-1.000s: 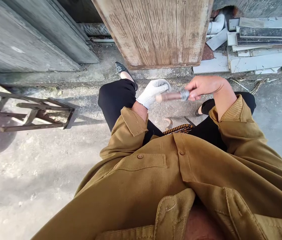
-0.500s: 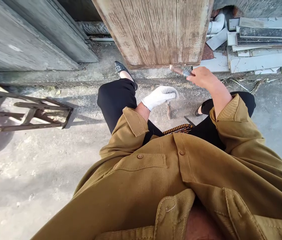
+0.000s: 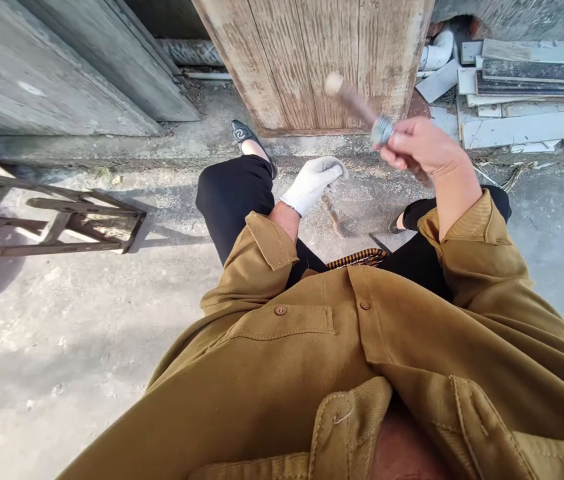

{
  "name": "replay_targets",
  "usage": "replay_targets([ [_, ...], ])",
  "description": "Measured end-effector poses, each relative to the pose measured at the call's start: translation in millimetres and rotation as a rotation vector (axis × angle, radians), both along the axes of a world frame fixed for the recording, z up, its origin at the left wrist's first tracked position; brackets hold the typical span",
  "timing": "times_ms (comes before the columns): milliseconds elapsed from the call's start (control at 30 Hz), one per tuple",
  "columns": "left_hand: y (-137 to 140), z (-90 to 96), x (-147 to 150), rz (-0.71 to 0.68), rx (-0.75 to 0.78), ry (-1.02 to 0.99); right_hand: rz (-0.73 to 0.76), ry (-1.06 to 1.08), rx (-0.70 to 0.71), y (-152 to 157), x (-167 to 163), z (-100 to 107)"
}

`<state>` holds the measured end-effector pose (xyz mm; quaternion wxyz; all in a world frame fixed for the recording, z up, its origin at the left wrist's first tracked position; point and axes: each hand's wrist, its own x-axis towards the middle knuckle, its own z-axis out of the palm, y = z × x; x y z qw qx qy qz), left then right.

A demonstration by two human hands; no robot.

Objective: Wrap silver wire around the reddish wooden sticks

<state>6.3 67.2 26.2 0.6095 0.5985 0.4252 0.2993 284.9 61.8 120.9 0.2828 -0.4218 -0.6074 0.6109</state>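
My bare right hand (image 3: 425,150) is closed around a brown wooden stick (image 3: 357,103). Metal wire is wound about the stick just ahead of my fingers, and its pale, blunt end points up and left, in front of the wooden panel (image 3: 307,73). My left hand (image 3: 315,183), in a white glove, has its fingers curled together; what lies inside them is hidden. Just below it shows a second wooden piece like a handle (image 3: 332,217). I cannot tell whether the glove touches it or it lies on the concrete.
A wooden stool or frame (image 3: 72,220) lies on the left. White and dark boards (image 3: 532,100) are stacked at the right, beside a white pipe elbow (image 3: 437,52). Grey planks (image 3: 62,73) lean at upper left. Between my legs is a black-and-orange striped edge (image 3: 357,259).
My right hand has risen and moved right with the stick, whose tip swung up over the panel. My left hand shifted slightly up and left. The second wooden piece now slants more.
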Motion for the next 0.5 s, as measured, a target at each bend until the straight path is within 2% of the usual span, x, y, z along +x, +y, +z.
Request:
replay_targets([
  [67, -1.0, 1.5, 0.9, -0.02, -0.028, -0.035, -0.239, 0.058, 0.007, 3.2, 4.5, -2.3],
  [100, -1.7, 2.2, 1.0, -0.053, -0.036, -0.046, -0.32, 0.016, -0.017, 5.4, 5.3, -4.1],
  [200, -4.1, 5.4, 0.8, -0.164, -0.067, -0.072, -0.398, -0.233, -0.075, 12.3, 4.0, -11.4],
  [367, -7.3, 11.1, 0.0, -0.278, -0.084, -0.101, -0.379, -0.542, 0.016, 19.7, -0.5, -23.9],
  [433, -8.1, 12.0, -1.1, -0.266, -0.073, -0.096, -0.286, -0.625, 0.047, 19.2, -4.6, -23.9],
  [500, -8.6, 12.3, -2.9, -0.218, -0.052, -0.074, -0.111, -0.621, 0.047, 16.2, -10.7, -19.9],
])
